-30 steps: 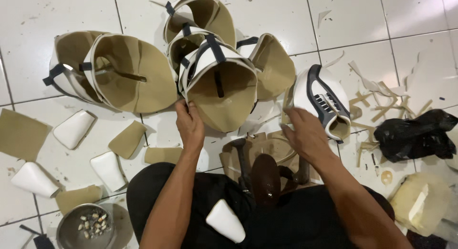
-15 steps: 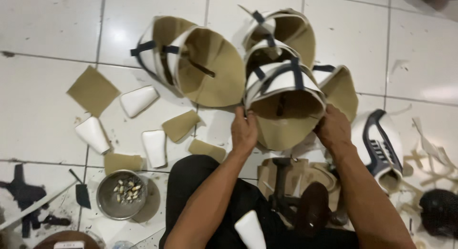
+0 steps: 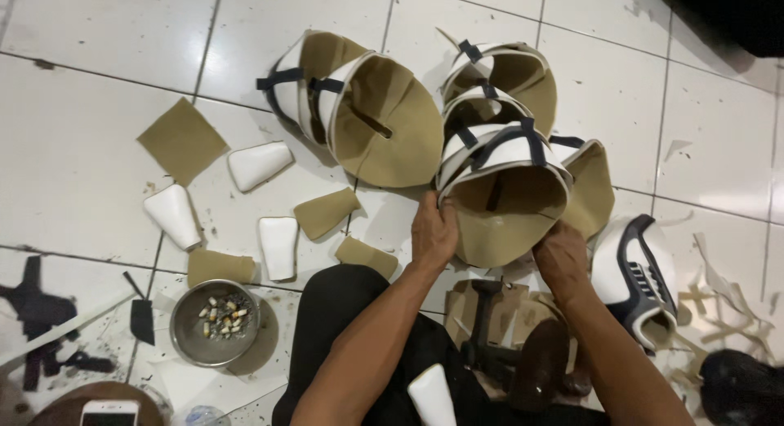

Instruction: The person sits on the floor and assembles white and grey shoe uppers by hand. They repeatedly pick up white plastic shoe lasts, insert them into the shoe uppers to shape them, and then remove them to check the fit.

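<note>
My left hand [image 3: 433, 234] grips the left rim of a white-and-tan shoe upper [image 3: 506, 201] with dark straps, lying on the tiled floor. My right hand [image 3: 561, 258] holds that same upper at its lower right edge. Behind it several more uppers are nested in a stack [image 3: 498, 83], and another pair [image 3: 359, 107] lies to the left. A finished white and navy upper [image 3: 637, 275] rests just right of my right hand. A white cut piece [image 3: 431, 397] lies on my dark trouser leg.
Loose white pieces [image 3: 260, 165] and tan pieces [image 3: 181, 140] are scattered on the floor at left. A metal bowl [image 3: 214, 321] sits near my knee. A shoe last stand [image 3: 506, 344] is between my arms. Scraps [image 3: 719, 287] lie at right; a phone [image 3: 108, 413] at bottom left.
The view has shifted left across the floor. My hands went from resting near the front upper to gripping its rim on both sides.
</note>
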